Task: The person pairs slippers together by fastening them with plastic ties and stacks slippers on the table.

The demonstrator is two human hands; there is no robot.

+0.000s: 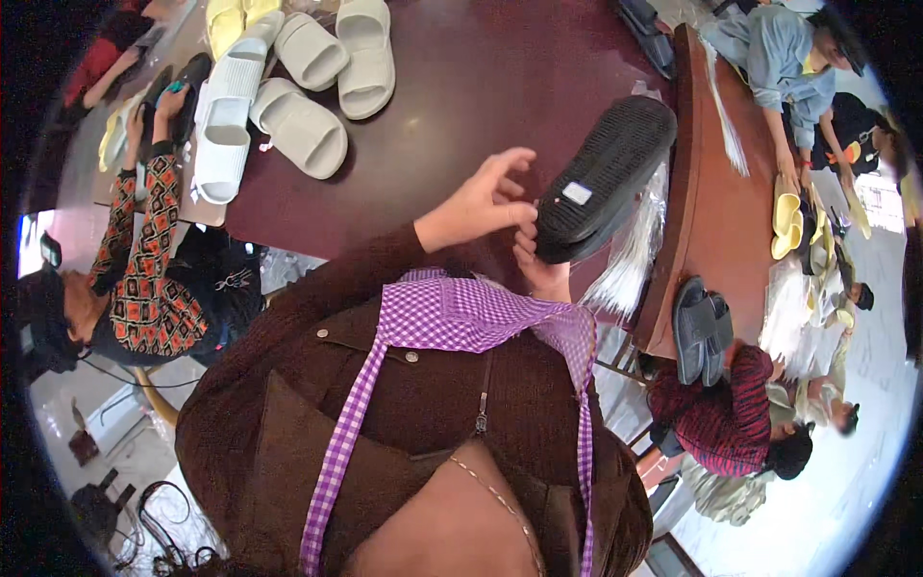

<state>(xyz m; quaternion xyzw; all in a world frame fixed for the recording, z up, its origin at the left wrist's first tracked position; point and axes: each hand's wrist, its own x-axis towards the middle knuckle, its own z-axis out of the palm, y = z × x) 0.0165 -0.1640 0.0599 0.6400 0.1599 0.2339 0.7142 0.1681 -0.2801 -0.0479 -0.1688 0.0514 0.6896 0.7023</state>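
Note:
A pair of black slide slippers point(615, 154), one lying against the other, is held over the table with the ribbed sole turned up. A small white sticker point(576, 193) sits on that sole near the heel. My right hand point(546, 274) grips the pair at its near end, its fingertips at the edge and the rest partly hidden beneath. Just left of the heel, my left hand point(478, 204) is spread with its fingers apart. One of its fingertips comes close to the sole's edge; whether it touches I cannot tell.
On the dark red table point(452, 72) lie grey-beige slides point(312, 135), white slides point(226, 135) and yellow slippers point(226, 24). Clear plastic bags point(630, 260) lie right of my hands. Dark slides point(702, 332) rest on a brown table point(707, 212). Co-workers sit left and right.

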